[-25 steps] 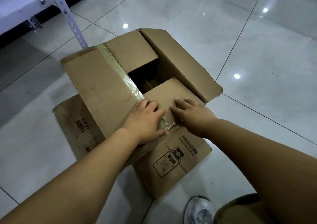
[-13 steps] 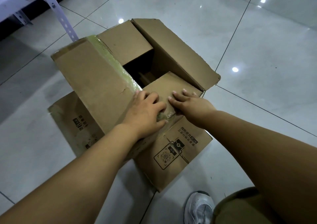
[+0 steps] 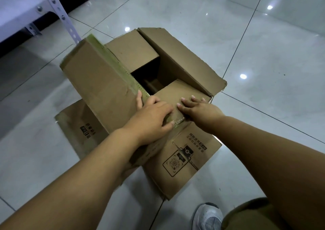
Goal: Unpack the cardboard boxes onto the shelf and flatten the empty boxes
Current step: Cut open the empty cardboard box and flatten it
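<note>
Left flap [image 3: 100, 87] raised higher than before, left hand [image 3: 151, 120] gripping its taped edge, right hand [image 3: 198, 109] flat on near flap [image 3: 177, 96], cardboard box [image 3: 184, 161] on tiled floor [image 3: 263, 62], shelf upright [image 3: 59, 13] behind, white shoe [image 3: 207, 215] nearby.

Glossy grey tiled floor [image 3: 263, 57] reflecting ceiling lights; a white mesh sneaker [image 3: 207, 217] resting on it at the lower edge, beside an olive trouser leg [image 3: 253, 214].
</note>
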The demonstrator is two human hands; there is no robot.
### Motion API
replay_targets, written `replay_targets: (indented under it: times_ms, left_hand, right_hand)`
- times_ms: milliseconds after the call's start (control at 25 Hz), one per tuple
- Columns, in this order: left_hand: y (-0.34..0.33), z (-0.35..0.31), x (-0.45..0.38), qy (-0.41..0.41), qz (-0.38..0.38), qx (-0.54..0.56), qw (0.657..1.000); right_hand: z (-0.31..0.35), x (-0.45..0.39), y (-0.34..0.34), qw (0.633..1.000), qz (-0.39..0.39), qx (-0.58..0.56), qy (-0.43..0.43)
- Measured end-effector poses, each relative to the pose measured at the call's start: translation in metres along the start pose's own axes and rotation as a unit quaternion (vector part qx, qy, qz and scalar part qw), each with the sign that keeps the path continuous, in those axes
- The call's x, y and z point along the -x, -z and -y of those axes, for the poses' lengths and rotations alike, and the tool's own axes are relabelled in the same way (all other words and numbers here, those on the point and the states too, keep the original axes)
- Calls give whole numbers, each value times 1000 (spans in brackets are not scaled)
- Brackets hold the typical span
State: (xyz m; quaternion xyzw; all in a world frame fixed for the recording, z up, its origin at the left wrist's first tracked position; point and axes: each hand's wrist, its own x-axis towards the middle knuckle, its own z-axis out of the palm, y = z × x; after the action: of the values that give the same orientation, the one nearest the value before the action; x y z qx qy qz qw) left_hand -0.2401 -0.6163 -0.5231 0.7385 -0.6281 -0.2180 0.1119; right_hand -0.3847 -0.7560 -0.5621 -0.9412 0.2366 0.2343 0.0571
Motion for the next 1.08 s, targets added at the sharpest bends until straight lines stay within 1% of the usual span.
replay_targets:
  times_ms: [160, 240, 320, 400, 480, 520, 560, 600, 680, 800, 920, 1080]
  left_hand:
    - [2, -5, 4, -6, 18, -65, 998]
    - [10, -7, 8, -10, 5, -107, 994]
    - [19, -9, 14, -24, -24, -133, 990]
    - [30, -10, 21, -33, -67, -121, 990]
    - [40, -3, 31, -56, -158, -130, 977]
    - [48, -1, 37, -60, -191, -141, 970]
    - [57, 1, 44, -51, -189, -151, 969]
    - [68, 1, 54, -29, -164, -155, 974]
    - [84, 9, 72, 24, -90, -158, 983]
    - [97, 26, 102, 56, -13, -198, 978]
    - [93, 43, 124, 112, 75, -181, 974]
    - [73, 78, 138, 176, 151, -158, 960]
  right_hand:
    - [14, 9, 12, 1000, -15, -10, -11]
    - [22, 14, 21, 999, -41, -29, -6]
    - [31, 15, 32, 994, -67, -83, -3]
    - [41, 17, 45, 983, -71, -169, -4]
    - [57, 21, 58, 965, -72, -251, 23]
    - [66, 24, 63, 956, -64, -284, 40]
    - [76, 27, 67, 949, -46, -307, 63]
    - [85, 30, 71, 944, -23, -316, 90]
    - [103, 30, 71, 942, 15, -304, 142]
    - [128, 22, 66, 952, 40, -238, 190]
    - [152, 13, 63, 963, 48, -170, 203]
    - [176, 1, 55, 975, 46, -112, 185]
